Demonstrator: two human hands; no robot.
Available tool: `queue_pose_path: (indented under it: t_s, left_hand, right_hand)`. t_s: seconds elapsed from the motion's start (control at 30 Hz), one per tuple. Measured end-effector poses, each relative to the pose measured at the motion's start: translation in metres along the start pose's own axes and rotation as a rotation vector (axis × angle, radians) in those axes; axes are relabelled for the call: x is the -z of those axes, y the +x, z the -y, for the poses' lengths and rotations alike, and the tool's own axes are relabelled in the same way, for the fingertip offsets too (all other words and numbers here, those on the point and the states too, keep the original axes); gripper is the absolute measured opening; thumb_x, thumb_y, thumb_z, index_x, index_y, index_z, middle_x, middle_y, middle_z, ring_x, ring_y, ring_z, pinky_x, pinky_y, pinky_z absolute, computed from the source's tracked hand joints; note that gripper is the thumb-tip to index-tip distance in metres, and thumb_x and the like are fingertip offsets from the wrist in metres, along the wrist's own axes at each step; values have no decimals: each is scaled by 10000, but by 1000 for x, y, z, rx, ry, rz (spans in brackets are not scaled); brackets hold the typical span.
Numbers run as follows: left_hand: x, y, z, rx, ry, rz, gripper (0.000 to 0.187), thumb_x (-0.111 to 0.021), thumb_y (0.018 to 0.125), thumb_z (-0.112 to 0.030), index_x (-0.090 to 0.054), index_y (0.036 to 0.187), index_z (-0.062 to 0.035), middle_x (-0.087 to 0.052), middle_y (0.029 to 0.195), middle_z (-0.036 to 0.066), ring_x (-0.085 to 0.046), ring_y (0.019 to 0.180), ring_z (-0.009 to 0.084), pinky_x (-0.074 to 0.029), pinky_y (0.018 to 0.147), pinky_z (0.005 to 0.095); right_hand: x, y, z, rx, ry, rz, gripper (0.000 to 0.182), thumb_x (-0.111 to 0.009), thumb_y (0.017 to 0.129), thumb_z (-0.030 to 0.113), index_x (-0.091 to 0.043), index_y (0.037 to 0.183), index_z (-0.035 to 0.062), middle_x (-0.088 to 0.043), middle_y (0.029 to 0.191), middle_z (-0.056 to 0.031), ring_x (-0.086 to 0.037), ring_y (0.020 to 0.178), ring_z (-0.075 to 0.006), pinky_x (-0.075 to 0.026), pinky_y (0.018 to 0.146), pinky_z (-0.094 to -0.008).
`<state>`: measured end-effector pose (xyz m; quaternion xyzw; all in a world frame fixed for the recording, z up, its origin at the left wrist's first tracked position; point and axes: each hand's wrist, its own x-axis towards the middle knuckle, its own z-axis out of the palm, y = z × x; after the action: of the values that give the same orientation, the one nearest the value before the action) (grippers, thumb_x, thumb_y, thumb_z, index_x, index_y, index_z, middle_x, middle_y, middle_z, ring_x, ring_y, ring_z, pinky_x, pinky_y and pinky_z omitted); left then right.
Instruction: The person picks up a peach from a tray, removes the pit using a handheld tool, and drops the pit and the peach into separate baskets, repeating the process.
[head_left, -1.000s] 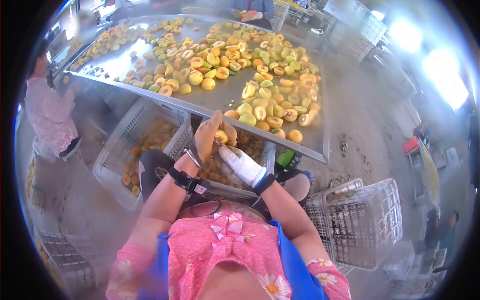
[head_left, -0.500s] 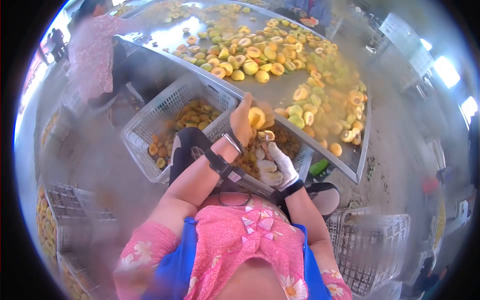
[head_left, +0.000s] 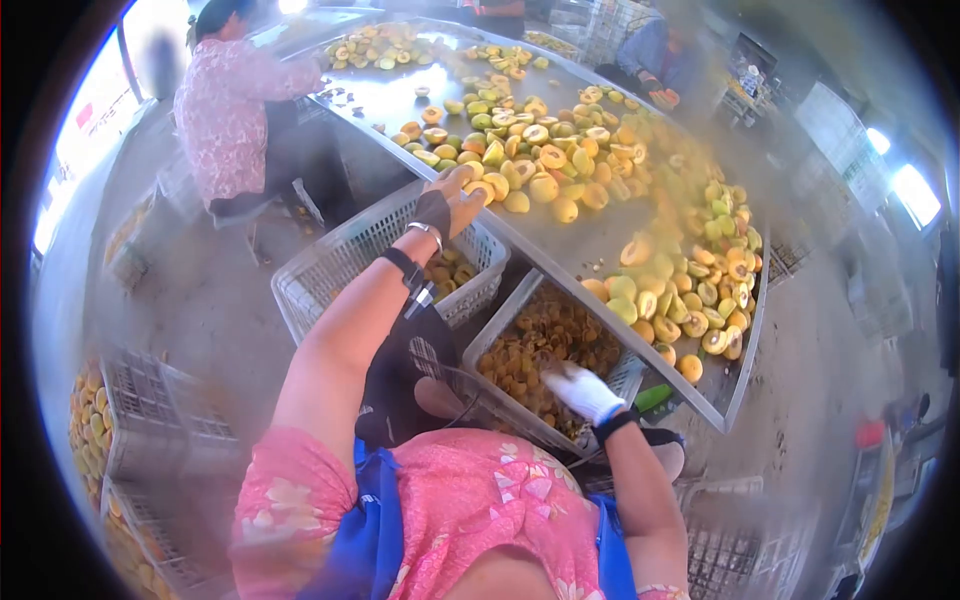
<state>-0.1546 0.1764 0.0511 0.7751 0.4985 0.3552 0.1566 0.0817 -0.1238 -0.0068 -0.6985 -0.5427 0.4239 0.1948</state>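
Observation:
My left hand point(head_left: 455, 203), bare, reaches over the near edge of the metal table point(head_left: 560, 225), its fingers apart beside halved yellow fruit point(head_left: 495, 183). Below that hand is a grey crate point(head_left: 490, 280) with orange fruit halves point(head_left: 450, 272) inside. My right hand point(head_left: 580, 390), in a white glove, is low over a second crate point(head_left: 483, 335) of small brownish-orange pieces point(head_left: 550, 345). Its fingers are smeared by motion, and whatever they hold cannot be made out.
More fruit point(head_left: 715, 300) covers the right part of the table. A person in a pink patterned top point(head_left: 222, 120) is at the far left, another in blue point(head_left: 655, 55) across the table. Crates of fruit point(head_left: 90, 420) stand at lower left; a green object point(head_left: 653, 397) lies beside the second crate.
My left hand has moved up and left from the fruit piece between my hands to the table edge. My right hand has moved down and right. The view has shifted too.

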Motion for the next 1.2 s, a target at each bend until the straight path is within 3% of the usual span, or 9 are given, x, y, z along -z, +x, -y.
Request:
queue_pose_path:
  t_s: [0.07,0.2,0.33,0.57,0.73,0.83,0.97,1.03,1.2]
  left_hand:
    - [-5,27,3,49,221,112,659,-580,913,-490,-506,1405,-58,-518,1450,204,-489,1349,337,-334,1133,445]
    - [-25,72,6,184,325,334,908,-516,866,-662,-338,1540,-80,-464,1500,206,-431,1397,377,-206,1191,543]
    - [-44,75,-41,121,499,475,942,-519,837,-730,-388,1523,-98,-454,1501,216,-496,1340,381,-393,1115,458]
    - [-49,66,-9,-306,175,516,641,-716,869,-359,-516,1412,-83,-506,1438,216,-586,1222,376,-494,1005,422]
    - [-52,71,-16,-145,-79,433,569,-653,926,-323,-523,1370,7,-552,1387,183,-649,1077,295,-516,916,373]
    - [-51,71,-28,-75,-44,413,567,-646,916,-344,-533,1363,-14,-559,1386,169,-664,1079,340,-510,944,402]
    - [-55,70,-34,-77,-40,394,543,-642,913,-308,-536,1363,-22,-571,1375,167,-669,1068,339,-514,934,401]
    - [-55,70,-36,-81,-43,390,528,-646,909,-295,-549,1350,-22,-575,1370,167,-667,1075,335,-514,935,397]
    - [-54,68,-25,-142,-31,354,441,-655,914,-259,-608,1279,-17,-596,1338,150,-666,1086,326,-517,941,384]
  right_hand:
    - [47,-24,36,-134,280,-20,398,-636,962,380,-637,1175,44,-602,733,-17,-552,581,-97,-473,535,-259]
    - [136,-56,38,-142,439,-294,316,-639,968,384,-614,1091,93,-562,697,18,-477,479,-62,-393,443,-227]
    - [224,-56,-29,-88,418,-598,318,-687,936,369,-604,1123,125,-589,712,21,-441,460,-54,-339,420,-224]
    - [351,26,-119,-348,87,-970,453,-689,882,355,-606,1206,50,-643,775,-69,-576,545,-150,-458,488,-315]
    - [424,94,-234,-325,-253,-1091,520,-653,886,442,-609,1188,21,-679,836,-143,-628,601,-207,-504,569,-372]
    - [412,98,-163,-494,-159,-971,612,-641,888,510,-578,1294,56,-695,911,-133,-632,680,-194,-502,604,-363]
    - [433,133,-185,-515,33,-755,750,-635,899,554,-440,1483,126,-684,1114,-124,-608,821,-163,-493,656,-328]
    - [415,146,-179,-263,-56,-634,713,-612,911,562,-497,1442,100,-642,1246,-165,-623,1007,-227,-508,811,-330]
    - [349,188,-99,-266,-64,-479,788,-551,912,646,-465,1467,93,-592,1358,-225,-620,1181,-312,-471,997,-356]
